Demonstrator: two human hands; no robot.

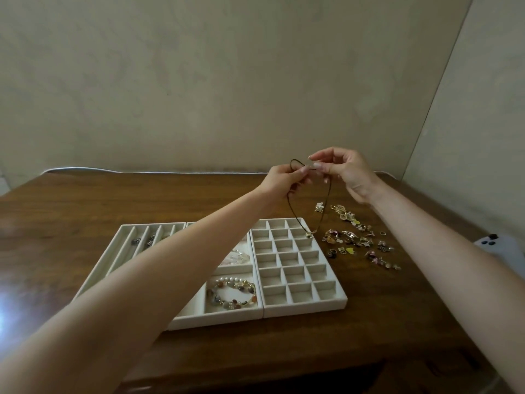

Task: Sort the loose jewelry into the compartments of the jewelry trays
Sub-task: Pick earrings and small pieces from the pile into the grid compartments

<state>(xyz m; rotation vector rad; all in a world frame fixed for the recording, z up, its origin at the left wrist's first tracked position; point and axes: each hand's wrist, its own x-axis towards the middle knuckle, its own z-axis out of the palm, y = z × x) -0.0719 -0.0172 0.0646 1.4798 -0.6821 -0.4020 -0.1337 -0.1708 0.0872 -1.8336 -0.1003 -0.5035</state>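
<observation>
Both hands hold a dark cord necklace (326, 207) up above the table. My left hand (284, 180) grips one end of the cord and my right hand (345, 172) pinches the other. Its small gold pendant (309, 234) hangs over the far right corner of the grid tray (326, 304), whose small compartments hold nothing. A middle tray (216, 319) holds beaded and pearl bracelets (233, 291). The slotted left tray (125, 248) has a few rings (143, 240). Loose jewelry (356, 240) lies scattered on the table right of the trays.
The trays sit side by side on a brown wooden table (369, 322) against a beige wall. A white phone (500, 245) lies at the table's right edge, partly behind my right forearm. A white cable (113, 169) runs along the back edge.
</observation>
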